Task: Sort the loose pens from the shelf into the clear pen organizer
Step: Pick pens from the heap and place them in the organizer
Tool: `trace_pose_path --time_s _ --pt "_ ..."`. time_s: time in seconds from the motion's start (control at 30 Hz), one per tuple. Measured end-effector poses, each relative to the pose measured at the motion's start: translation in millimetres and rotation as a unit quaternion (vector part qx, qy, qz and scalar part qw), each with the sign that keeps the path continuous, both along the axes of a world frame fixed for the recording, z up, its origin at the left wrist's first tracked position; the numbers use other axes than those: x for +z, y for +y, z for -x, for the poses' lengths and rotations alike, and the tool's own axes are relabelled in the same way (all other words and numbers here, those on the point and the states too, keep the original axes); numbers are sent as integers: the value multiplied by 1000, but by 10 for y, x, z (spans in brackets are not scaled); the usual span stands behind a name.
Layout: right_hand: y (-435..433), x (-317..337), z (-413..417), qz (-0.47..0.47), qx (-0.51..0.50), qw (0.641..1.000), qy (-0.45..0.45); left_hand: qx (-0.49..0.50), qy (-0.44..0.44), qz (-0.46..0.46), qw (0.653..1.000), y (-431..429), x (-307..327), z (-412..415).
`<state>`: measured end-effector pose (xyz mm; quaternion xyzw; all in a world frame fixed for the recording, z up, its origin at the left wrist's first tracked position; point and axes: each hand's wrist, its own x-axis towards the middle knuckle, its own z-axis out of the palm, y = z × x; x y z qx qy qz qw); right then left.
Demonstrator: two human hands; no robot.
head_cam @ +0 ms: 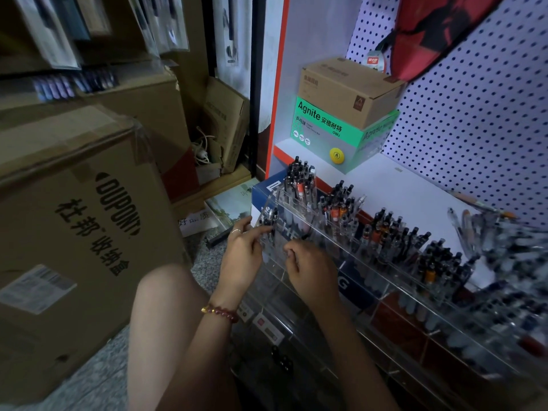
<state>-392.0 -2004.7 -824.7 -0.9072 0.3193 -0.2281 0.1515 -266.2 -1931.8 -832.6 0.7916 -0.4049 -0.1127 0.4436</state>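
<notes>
Here, beside the cardboard box point(74, 232) at the left of the frame, the left hand point(241, 256) rests its fingertips on the slotted pens point(268, 222) at the organizer's point(382, 295) left end, likely steadying them; whether it pinches them is unclear. Just right, the right hand point(310, 269) curls round a pen point(304, 237), seemingly ready to slot. The loose pens point(462, 226) wait on the shelf point(400, 185), far right.

Black-tipped plastic pens point(385, 232) stand in the clear acrylic pen organizer point(370, 272), before the white shelf point(415, 185). Behind, a small brown cardboard carton point(341, 87) sits on a green cardboard box point(320, 126).
</notes>
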Motion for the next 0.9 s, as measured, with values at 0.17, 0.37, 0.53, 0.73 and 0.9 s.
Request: trace_pose_path --time_s 0.17,0.37,0.53,0.73,0.9 --pt "104 47 19 38 -85 995 41 16 13 26 999 7 5 14" --pt "147 129 -51 12 -89 990 105 17 10 40 999 35 -15 -15" --pt "133 132 -265 9 -35 986 161 17 11 48 999 47 -45 -30" --pt "133 77 -333 -7 -30 988 150 15 22 41 999 91 -27 -15" --pt "138 68 -293 -33 -68 991 110 -14 6 21 1000 91 -46 4"
